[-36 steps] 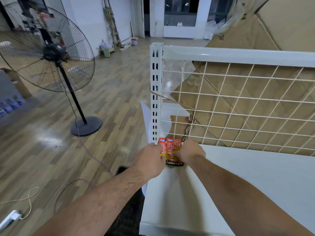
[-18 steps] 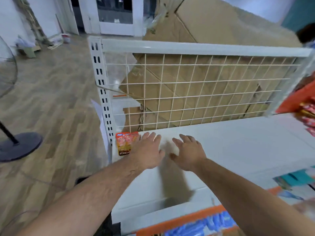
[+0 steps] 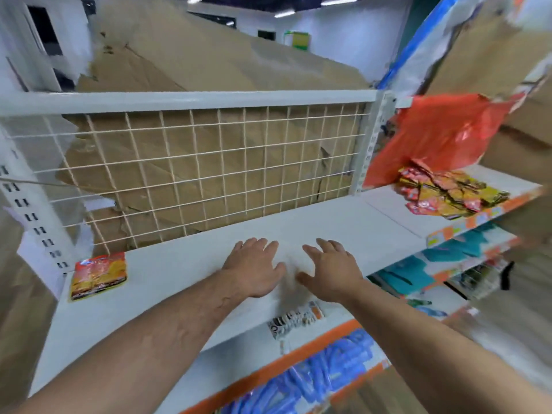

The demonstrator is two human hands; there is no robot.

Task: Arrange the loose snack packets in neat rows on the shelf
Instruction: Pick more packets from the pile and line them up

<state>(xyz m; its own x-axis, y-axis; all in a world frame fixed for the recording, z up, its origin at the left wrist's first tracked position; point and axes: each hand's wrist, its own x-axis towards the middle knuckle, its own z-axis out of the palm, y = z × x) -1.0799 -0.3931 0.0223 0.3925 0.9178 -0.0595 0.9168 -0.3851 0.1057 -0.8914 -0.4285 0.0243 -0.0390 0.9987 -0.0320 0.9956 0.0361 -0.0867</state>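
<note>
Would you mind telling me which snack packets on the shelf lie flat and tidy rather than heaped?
The orange packets at the left end of the shelf, flat beside the slotted post; the rest are a jumbled pile on the right.

Big sheets of flattened cardboard (image 3: pixel 185 70) lean at the back. A red plastic bag (image 3: pixel 433 135) sits crumpled at the right. Lower down are blurred blue packs (image 3: pixel 328 372), with teal ones (image 3: pixel 400 276) further right.

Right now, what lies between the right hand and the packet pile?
Head view: only bare white shelf between the right hand and the pile.
</note>
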